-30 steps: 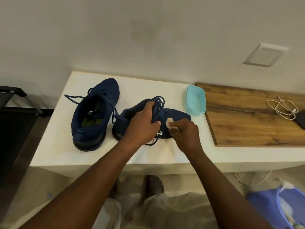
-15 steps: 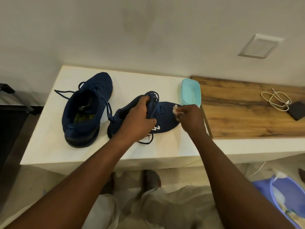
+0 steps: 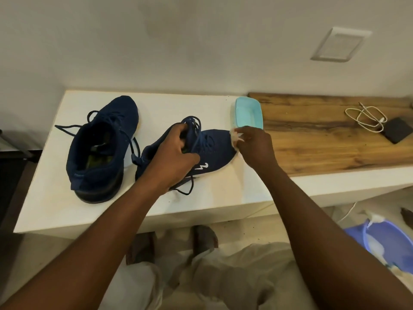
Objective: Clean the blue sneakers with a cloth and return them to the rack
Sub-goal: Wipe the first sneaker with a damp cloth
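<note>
Two dark blue sneakers sit on the white counter (image 3: 67,198). The left sneaker (image 3: 102,144) stands upright, heel toward me, laces loose. The right sneaker (image 3: 214,151) lies tilted on its side with a white logo showing. My left hand (image 3: 176,159) grips it at the tongue and collar, fingers curled into the opening. My right hand (image 3: 254,146) pinches a small white cloth (image 3: 235,136) against the shoe's toe. No rack is in view.
A light blue tray (image 3: 249,115) stands just behind my right hand, at the edge of a wooden board (image 3: 324,142). On the board's far right lie a white cable (image 3: 366,115) and a black device (image 3: 396,129). A purple basin (image 3: 386,242) sits on the floor.
My right hand has slid the cloth from the side of the sneaker near the logo forward to its toe. My left hand keeps its grip on the shoe.
</note>
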The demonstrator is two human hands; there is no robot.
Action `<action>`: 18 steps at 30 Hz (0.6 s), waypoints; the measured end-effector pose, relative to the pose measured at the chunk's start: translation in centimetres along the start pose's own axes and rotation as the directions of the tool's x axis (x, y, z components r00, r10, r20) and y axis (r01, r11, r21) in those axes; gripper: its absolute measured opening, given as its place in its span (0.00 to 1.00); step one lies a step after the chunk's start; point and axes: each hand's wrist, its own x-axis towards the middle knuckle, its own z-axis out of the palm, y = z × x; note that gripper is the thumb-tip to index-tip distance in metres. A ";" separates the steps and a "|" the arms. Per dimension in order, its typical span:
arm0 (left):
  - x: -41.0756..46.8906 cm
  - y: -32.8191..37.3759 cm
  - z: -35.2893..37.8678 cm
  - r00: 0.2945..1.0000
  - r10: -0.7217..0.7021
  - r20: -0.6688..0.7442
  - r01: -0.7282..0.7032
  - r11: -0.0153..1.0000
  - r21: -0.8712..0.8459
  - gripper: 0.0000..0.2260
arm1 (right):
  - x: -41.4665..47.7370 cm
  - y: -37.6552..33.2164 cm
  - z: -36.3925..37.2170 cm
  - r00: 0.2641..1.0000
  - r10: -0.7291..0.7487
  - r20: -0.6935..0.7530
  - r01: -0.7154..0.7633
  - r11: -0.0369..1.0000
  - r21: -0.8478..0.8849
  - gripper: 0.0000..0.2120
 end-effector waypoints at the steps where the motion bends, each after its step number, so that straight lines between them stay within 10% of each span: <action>1: -0.1 0.1 0.0 1.000 -0.010 0.004 0.011 1.000 -0.007 0.31 | 0.1 -0.6 0.5 0.999 -0.017 0.031 0.017 1.000 0.016 0.11; 7: -0.1 0.2 -0.1 0.999 -0.049 0.019 0.050 0.998 -0.043 0.32 | -1.9 -3.4 0.8 0.923 -0.165 0.348 0.089 0.970 0.224 0.07; 13: -0.2 0.3 -0.5 1.000 -0.031 0.004 0.030 0.992 0.124 0.19 | -0.3 -1.7 1.0 0.993 -0.030 0.117 0.026 0.999 0.039 0.07; 18: -0.9 0.1 0.3 0.997 0.077 -0.013 -0.066 0.919 0.388 0.08 | -2.3 -3.9 1.3 0.966 -0.067 0.249 0.066 0.998 0.012 0.04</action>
